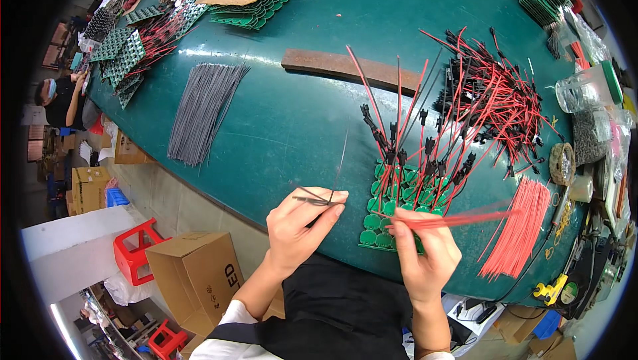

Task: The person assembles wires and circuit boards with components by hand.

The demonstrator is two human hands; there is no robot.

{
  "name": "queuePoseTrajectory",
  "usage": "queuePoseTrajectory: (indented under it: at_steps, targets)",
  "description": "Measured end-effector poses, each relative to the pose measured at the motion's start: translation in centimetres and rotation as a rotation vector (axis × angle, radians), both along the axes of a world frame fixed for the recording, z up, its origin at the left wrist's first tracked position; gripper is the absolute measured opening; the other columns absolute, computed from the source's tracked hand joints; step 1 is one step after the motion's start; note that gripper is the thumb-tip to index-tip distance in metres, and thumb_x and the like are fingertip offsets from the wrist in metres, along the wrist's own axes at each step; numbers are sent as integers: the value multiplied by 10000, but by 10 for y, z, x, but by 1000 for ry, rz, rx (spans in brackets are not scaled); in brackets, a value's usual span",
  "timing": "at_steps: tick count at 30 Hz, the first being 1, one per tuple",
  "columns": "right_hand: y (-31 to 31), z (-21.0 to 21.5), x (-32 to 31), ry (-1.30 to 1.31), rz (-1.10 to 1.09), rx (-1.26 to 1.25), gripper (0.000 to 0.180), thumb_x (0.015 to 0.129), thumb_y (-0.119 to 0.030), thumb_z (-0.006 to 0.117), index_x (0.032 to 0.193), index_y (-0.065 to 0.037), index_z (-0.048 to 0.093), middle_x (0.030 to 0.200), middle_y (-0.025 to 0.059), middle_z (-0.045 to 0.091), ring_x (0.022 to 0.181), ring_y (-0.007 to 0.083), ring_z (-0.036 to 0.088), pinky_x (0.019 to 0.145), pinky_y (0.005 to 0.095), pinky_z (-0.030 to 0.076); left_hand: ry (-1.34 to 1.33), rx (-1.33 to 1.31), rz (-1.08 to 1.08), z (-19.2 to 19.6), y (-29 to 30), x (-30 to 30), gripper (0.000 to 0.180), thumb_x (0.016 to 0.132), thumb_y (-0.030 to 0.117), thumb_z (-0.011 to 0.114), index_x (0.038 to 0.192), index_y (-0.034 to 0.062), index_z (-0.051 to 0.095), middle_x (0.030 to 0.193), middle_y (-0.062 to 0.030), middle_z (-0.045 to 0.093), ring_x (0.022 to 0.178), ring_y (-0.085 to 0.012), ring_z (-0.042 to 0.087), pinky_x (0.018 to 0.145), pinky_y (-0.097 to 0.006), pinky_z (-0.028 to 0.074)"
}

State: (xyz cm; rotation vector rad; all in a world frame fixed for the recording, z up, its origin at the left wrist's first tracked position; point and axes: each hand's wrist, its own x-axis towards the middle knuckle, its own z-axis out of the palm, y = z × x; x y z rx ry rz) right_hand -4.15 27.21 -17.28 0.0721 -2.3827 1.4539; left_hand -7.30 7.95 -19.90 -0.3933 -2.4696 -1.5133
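Observation:
Between the thumb and fingertips of my left hand [292,230] are a few thin black wires [311,199], with one long strand pointing up and away. My right hand [430,254] is closed on several red wires [475,218], which stretch out to the right and are blurred. Between and beyond my hands lies a panel of small round green circuit boards [369,238]. Red and black wires with black plug connectors [430,146] stand up from it, some leaning over a brown bar [339,70]. My right fingers are over the panel's near right part and hide some of it.
Loose grey-black wires [207,113] lie on the green table to the left, red wires [518,228] to the right. A heap of connector leads [495,97] sits at far right, near a clear jar [585,89]. Stacked boards [256,9] lie far left. A co-worker [63,101] is at the left edge.

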Motion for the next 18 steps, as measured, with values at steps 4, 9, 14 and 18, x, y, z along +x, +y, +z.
queuePoseTrajectory:
  at_steps: [4,9,14,18]
  targets:
    - [-10,8,-8,9,7,56,189,783,70,735,968,54,700,846,124,696,739,221,673,675,306,546,-24,-19,26,4,1,-1,196,762,-48,751,947,15,746,921,-92,727,803,-186,691,697,-280,550]
    - [3,-5,7,-37,-160,-53,158,809,45,724,965,31,714,868,114,710,789,241,673,728,330,538,-97,55,13,8,6,6,169,769,-37,749,932,6,748,931,-102,734,836,-194,692,746,-299,545]
    - [-1,-15,15,-98,-210,-89,145,808,50,725,951,35,706,873,120,710,792,240,677,712,320,542,-100,78,-96,16,27,8,166,762,-24,763,927,-9,743,931,-107,743,813,-203,695,736,-305,545]
    - [-5,-15,16,-136,-253,-157,142,808,53,724,948,46,698,873,123,711,768,232,682,682,325,549,-15,60,-67,4,37,8,176,747,-28,774,917,-18,730,887,-109,738,726,-198,686,621,-282,537]
